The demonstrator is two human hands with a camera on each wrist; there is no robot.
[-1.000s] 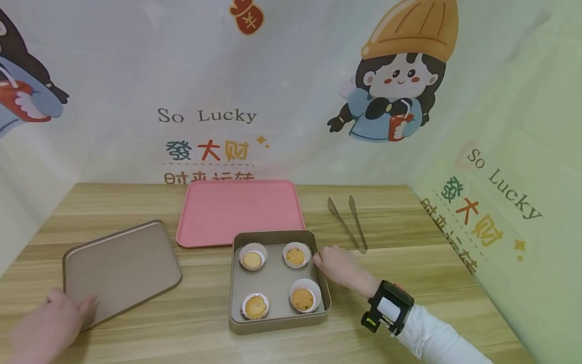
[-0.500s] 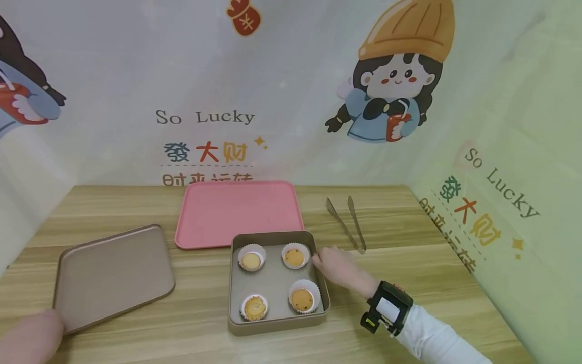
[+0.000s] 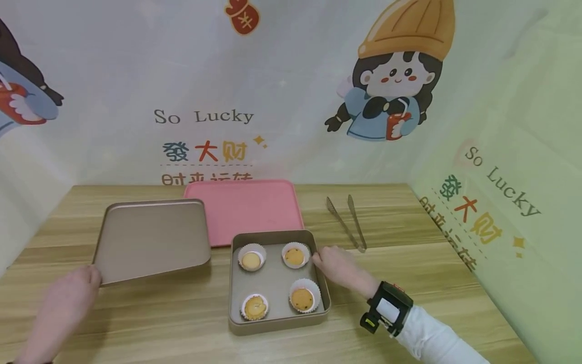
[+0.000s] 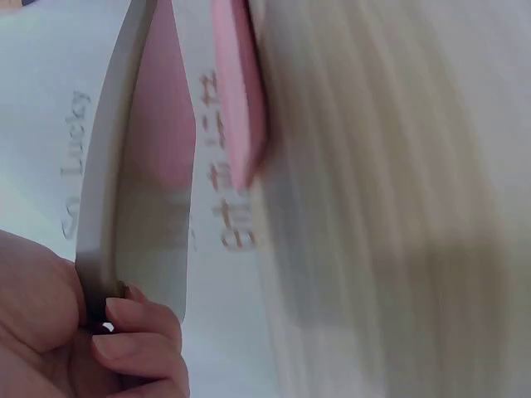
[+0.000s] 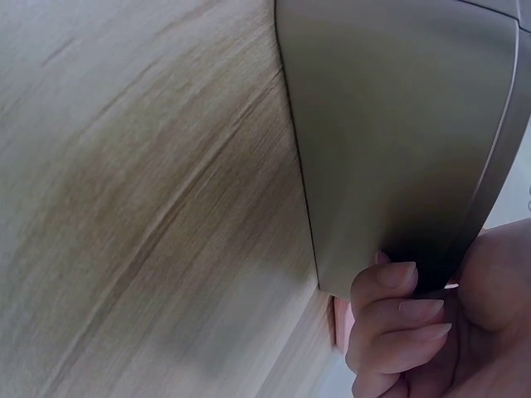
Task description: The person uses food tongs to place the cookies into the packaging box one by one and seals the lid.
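Observation:
My left hand (image 3: 68, 303) grips the near left corner of a shallow brown-grey metal lid (image 3: 154, 240). In the left wrist view the fingers (image 4: 141, 352) curl round the lid's rim (image 4: 101, 182), and the lid is off the table, tilted. Near the middle of the table stands a matching square tin (image 3: 277, 327). Inside it are several small tarts and muffins in white paper cups, among them a tart (image 3: 255, 307) and a muffin (image 3: 302, 299). My right hand (image 3: 338, 265) holds the tin's right wall, its curled fingers (image 5: 394, 319) at the far corner in the right wrist view.
A pink tray (image 3: 254, 212) lies behind the tin, its left part hidden by the lid. Metal tongs (image 3: 347, 227) lie spread at the back right. Printed cloth (image 3: 291, 101) hangs behind the wooden table (image 3: 409, 237) and along its sides.
The left hand drew left, then took hold of the lid's corner and raised it, carrying it away from me and right, over the pink tray's left part. Right hand and tin stay put.

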